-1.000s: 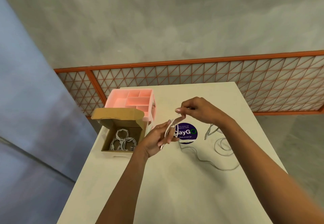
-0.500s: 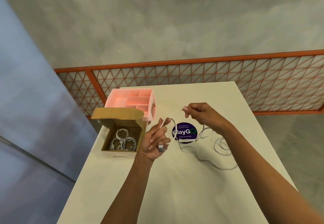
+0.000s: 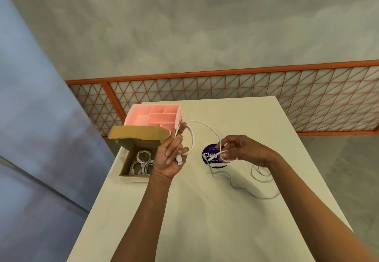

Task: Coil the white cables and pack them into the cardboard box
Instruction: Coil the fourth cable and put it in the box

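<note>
A white cable (image 3: 202, 124) arcs between my two hands above the table. My left hand (image 3: 171, 155) is raised, palm toward me, and pinches the cable near its USB plug, with one loop hanging round the fingers. To the right, my right hand (image 3: 241, 151) pinches the cable further along. Past that hand the cable trails down onto the table in loose curls (image 3: 262, 174). The open cardboard box (image 3: 125, 170) sits at the table's left edge, lid flap up, with several coiled white cables (image 3: 142, 162) inside.
A pink divided organiser (image 3: 153, 116) stands just behind the box. A round purple sticker (image 3: 209, 155) lies on the white table (image 3: 205, 220) under my right hand. An orange mesh barrier (image 3: 266, 93) runs behind the table's far edge.
My hands have drawn apart. The right hand moved right and down, pulling cable out, and the left hand lifted with a loop round its fingers.
</note>
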{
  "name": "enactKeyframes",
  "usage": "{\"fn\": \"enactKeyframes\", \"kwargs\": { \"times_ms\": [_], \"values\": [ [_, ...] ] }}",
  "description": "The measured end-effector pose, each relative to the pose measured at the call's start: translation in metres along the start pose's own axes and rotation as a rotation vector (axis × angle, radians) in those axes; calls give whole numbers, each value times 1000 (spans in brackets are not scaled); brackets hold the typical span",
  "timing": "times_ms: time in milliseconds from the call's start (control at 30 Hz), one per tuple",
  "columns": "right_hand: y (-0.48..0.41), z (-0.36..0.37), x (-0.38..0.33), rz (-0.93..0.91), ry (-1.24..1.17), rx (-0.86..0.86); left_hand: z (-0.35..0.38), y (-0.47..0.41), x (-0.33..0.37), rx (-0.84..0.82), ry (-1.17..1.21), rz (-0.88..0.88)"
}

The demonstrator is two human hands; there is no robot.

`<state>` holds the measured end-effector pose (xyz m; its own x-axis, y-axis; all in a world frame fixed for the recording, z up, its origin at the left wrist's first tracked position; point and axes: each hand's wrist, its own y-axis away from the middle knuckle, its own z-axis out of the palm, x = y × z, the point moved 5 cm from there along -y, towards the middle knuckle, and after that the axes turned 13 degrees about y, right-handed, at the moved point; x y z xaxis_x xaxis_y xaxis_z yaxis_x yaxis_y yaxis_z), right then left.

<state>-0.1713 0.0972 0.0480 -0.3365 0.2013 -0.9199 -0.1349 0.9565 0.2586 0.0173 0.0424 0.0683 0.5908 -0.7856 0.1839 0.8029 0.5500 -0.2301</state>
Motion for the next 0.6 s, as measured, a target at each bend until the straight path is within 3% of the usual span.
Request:
{"fn": "enactKeyframes", "kwargs": {
  "times_ms": [267,400,500,600],
  "values": [
    [7,-24,2,-50,-287,434,-16,10,4,35,81,62],
    [3,-25,20,80,-520,624,-17,8,0,52,51,63],
    [1,-16,30,238,-516,640,-15,5,-3,59,41,41],
    [-1,-5,32,413,-327,521,-10,0,-9,66,5,-7]
  ]
}}
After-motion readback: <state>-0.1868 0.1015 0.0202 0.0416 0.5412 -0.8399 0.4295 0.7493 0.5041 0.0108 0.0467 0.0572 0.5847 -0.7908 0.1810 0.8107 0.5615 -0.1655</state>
